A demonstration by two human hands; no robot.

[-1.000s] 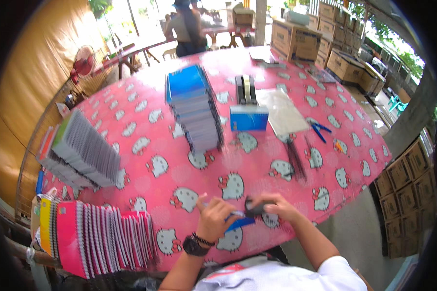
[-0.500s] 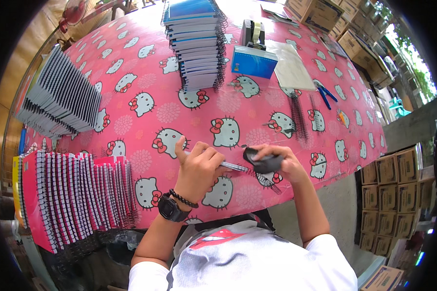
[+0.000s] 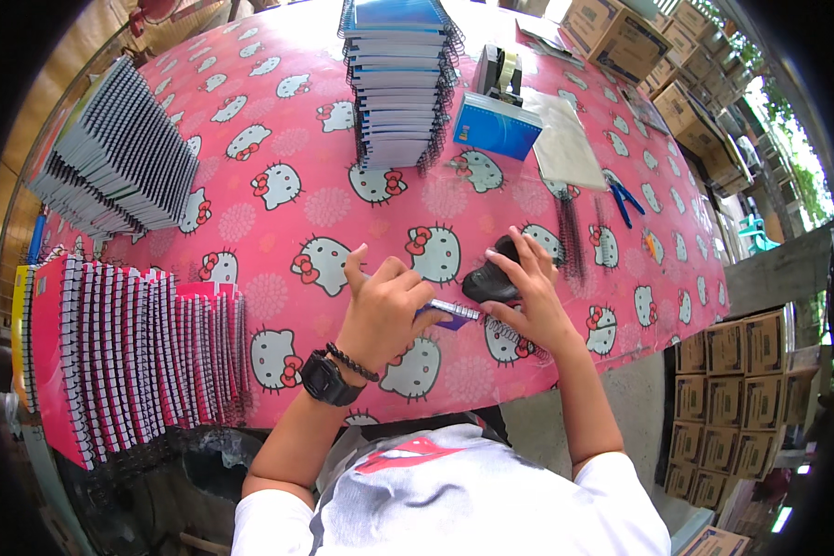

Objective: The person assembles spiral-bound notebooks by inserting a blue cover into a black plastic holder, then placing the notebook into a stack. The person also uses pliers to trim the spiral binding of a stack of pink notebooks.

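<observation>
Near the table's front edge, my left hand (image 3: 385, 310) is closed on a small notebook (image 3: 454, 311), held edge-up with its punched edge showing; most of it is hidden by the fingers. A black wire coil (image 3: 511, 337) trails from the notebook's right end, under my right hand (image 3: 539, 301). My right hand has its fingers stretched and spread, thumb by the coil. Its fingertips are beside a rounded black object (image 3: 487, 281), which lies on the table; I cannot make out its kind.
Pink spiral notebooks (image 3: 148, 361) stand at the left, with a grey-edged notebook stack (image 3: 130, 153) behind. A tall stack of blue notebooks (image 3: 398, 102) rises at the back. Right of it are a blue notebook (image 3: 496, 125), a tape dispenser (image 3: 500, 72), blue-handled pliers (image 3: 626, 198) and loose coils (image 3: 572, 232).
My right hand has loosened from the black object, which now lies slightly farther back on the table. Its fingers have straightened and moved toward the coil. My left hand keeps the notebook, now tilted a little.
</observation>
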